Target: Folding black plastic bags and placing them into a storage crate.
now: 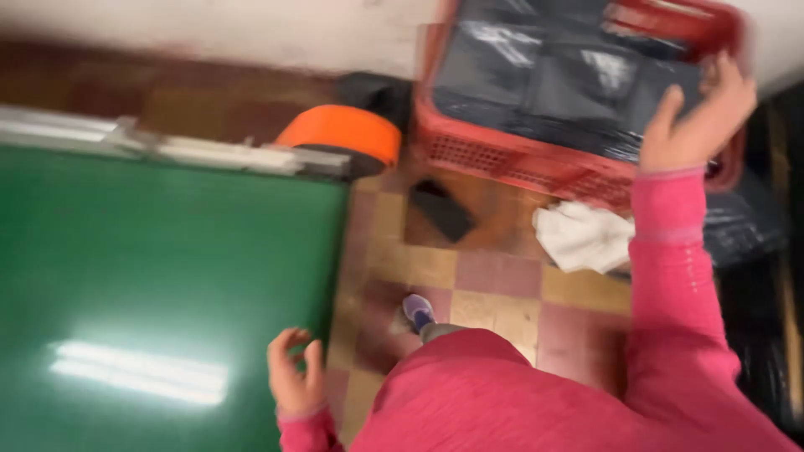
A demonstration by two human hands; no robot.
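My right hand (699,117) spreads open on the black packets (553,84) in the red crate (519,159); my left hand (295,377) curls loosely, empty, beside the green table (159,276).

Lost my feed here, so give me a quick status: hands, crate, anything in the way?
Right hand on the red crate of black bags, grip unclear. Left hand empty, fingers curled, beside the green table. White cloth on floor below crate.

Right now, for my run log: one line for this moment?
right hand: in red crate | left hand: empty, beside green table
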